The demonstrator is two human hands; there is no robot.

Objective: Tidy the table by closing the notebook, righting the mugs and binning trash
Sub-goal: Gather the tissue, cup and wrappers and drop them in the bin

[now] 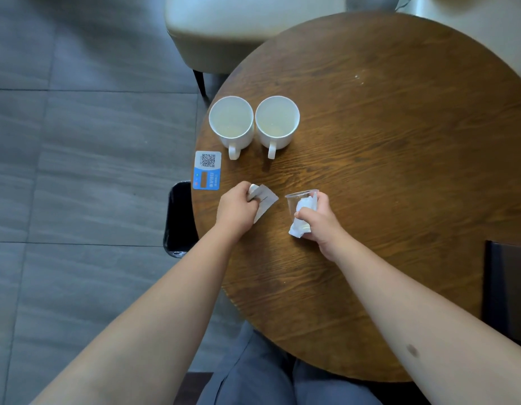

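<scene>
Two white mugs point(231, 124) point(277, 122) stand upright side by side on the round wooden table point(385, 147), handles pointing toward me. My left hand point(235, 210) is shut on a flat grey paper wrapper point(266, 201) just above the tabletop. My right hand point(319, 222) grips a clear plastic cup point(295, 201) together with a crumpled white tissue point(301, 226). A dark closed notebook point(506, 290) lies at the table's right edge. A black bin point(180, 217) stands on the floor left of the table, below my left hand.
A blue and white QR code card point(207, 173) is stuck near the table's left edge. A cream upholstered chair point(224, 30) stands behind the table. Grey tiled floor point(78, 171) fills the left side. My knees point(268, 375) are under the near edge.
</scene>
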